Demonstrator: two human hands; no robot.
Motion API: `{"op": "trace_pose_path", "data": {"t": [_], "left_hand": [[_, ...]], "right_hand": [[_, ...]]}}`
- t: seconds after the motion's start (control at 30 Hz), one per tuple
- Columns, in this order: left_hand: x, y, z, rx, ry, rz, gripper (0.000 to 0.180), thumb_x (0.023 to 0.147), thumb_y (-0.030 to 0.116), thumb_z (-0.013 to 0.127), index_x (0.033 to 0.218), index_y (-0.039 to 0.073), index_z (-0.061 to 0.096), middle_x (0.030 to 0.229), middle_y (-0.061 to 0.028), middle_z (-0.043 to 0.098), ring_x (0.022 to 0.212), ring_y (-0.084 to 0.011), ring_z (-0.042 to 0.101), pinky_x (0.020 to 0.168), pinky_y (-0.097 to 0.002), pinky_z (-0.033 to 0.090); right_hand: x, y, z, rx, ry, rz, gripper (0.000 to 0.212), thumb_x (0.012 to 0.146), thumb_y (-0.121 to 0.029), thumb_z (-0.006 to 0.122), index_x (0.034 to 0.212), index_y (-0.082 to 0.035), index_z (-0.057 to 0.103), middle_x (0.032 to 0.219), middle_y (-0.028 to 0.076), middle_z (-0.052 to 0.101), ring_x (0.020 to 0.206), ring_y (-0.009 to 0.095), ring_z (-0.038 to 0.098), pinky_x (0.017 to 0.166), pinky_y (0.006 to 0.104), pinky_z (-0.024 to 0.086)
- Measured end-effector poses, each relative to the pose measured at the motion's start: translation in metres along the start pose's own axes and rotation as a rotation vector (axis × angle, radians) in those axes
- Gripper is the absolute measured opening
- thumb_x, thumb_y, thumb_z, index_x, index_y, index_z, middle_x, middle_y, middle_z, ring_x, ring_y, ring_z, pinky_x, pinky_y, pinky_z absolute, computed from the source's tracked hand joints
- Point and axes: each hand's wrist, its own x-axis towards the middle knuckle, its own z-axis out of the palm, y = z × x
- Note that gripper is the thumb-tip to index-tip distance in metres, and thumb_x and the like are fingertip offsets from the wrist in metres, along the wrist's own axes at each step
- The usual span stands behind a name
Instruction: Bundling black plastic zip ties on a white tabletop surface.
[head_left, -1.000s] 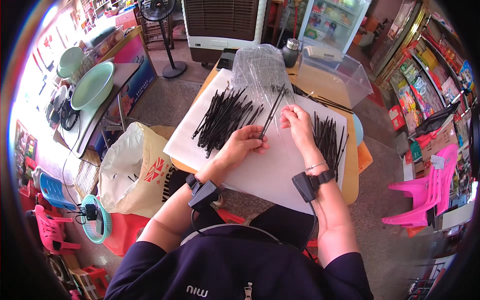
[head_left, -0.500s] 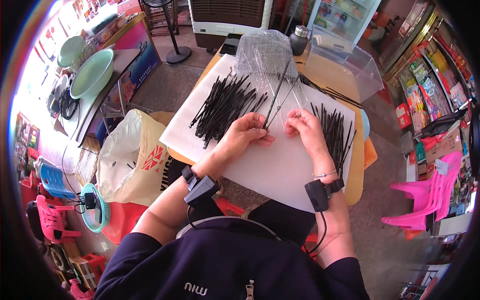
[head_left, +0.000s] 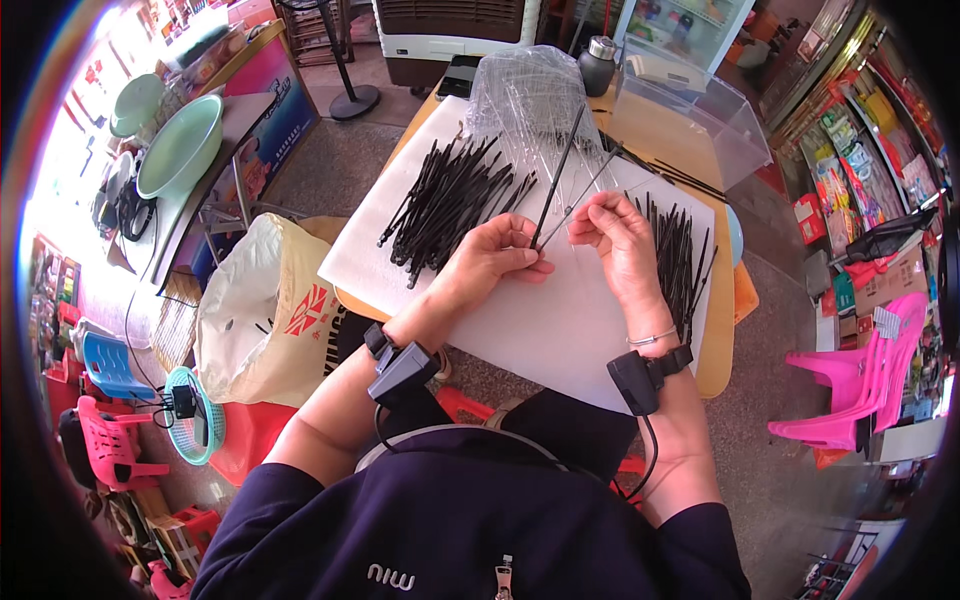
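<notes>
My left hand point(head_left: 497, 258) is closed, its thumb and fingers pinching two thin black sticks point(head_left: 560, 172) that fan out in a V, pointing away from me. A little to the right, my right hand point(head_left: 622, 245) is closed too, thumb against forefinger, by a fine pale wire point(head_left: 573, 228); how firmly it grips the wire is hard to see. Beyond the left hand lies a dense pile of thin black sticks point(head_left: 440, 205). Another row of black sticks point(head_left: 676, 262) rests just past the right hand. Both hands are above a white sheet point(head_left: 540, 345).
Clear plastic wrapping point(head_left: 520, 95) with fine wires lies at the table's far side, by a dark bottle point(head_left: 597, 68), a phone point(head_left: 459, 78) and a transparent box point(head_left: 690, 120). A large open bag point(head_left: 245, 330) stands left of the table point(head_left: 715, 370). Pink chairs point(head_left: 870, 380) stand right.
My right hand has shifted slightly up with its fingers curled closer together. The sticks in my left hand have swung a little to the right at their far ends.
</notes>
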Motion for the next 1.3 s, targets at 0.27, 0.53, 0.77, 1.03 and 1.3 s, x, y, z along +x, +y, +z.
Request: {"op": "trace_pose_path", "data": {"t": [0.27, 0.53, 0.77, 1.03, 1.3], "left_hand": [[0.002, 0.002, 0.002, 0.025, -0.017, 0.018, 0.016, 0.088, -0.007, 0.052, 0.103, 0.001, 0.050, 0.095, -0.0094, 0.059, 0.091, -0.0248, 0.067, 0.080, -0.0309, 0.057], [-0.003, 0.005, 0.002, 0.011, 0.007, -0.019, 0.019, 0.086, -0.008, 0.052, 0.103, -0.001, 0.050, 0.096, -0.0074, 0.056, 0.091, -0.0234, 0.066, 0.080, -0.0296, 0.056], [-0.004, 0.007, 0.006, 0.058, -0.009, -0.017, 0.019, 0.086, -0.008, 0.053, 0.103, -0.001, 0.050, 0.096, -0.0069, 0.056, 0.089, -0.0224, 0.066, 0.079, -0.0290, 0.056], [-0.003, 0.006, 0.002, 0.116, -0.045, -0.030, 0.019, 0.087, -0.007, 0.052, 0.105, -0.001, 0.049, 0.096, -0.0069, 0.056, 0.088, -0.0209, 0.066, 0.078, -0.0277, 0.056], [-0.002, 0.005, 0.003, 0.113, -0.055, -0.027, 0.016, 0.089, -0.006, 0.051, 0.104, -0.001, 0.051, 0.098, -0.0092, 0.058, 0.089, -0.0228, 0.067, 0.078, -0.0290, 0.056]], "right_hand": [[0.000, 0.003, 0.003, -0.058, -0.079, 0.134, 0.008, 0.092, -0.011, 0.055, 0.094, -0.004, 0.057, 0.086, 0.008, 0.065, 0.076, 0.018, 0.065, 0.070, 0.0309, 0.055], [-0.002, 0.005, 0.005, -0.022, -0.046, 0.159, 0.009, 0.091, -0.012, 0.056, 0.094, -0.003, 0.057, 0.084, 0.009, 0.065, 0.074, 0.019, 0.066, 0.068, 0.0322, 0.057], [-0.002, 0.006, 0.003, -0.009, -0.050, 0.160, 0.010, 0.091, -0.011, 0.055, 0.094, -0.001, 0.056, 0.082, 0.009, 0.064, 0.073, 0.019, 0.066, 0.067, 0.0329, 0.057], [0.000, 0.011, 0.000, -0.007, -0.064, 0.207, 0.012, 0.092, -0.010, 0.052, 0.099, 0.000, 0.054, 0.085, 0.011, 0.064, 0.070, 0.020, 0.066, 0.066, 0.0326, 0.057], [0.001, 0.012, -0.004, 0.060, -0.087, 0.223, 0.012, 0.092, -0.010, 0.052, 0.099, -0.001, 0.054, 0.086, 0.012, 0.065, 0.070, 0.021, 0.066, 0.065, 0.0318, 0.057]]}}
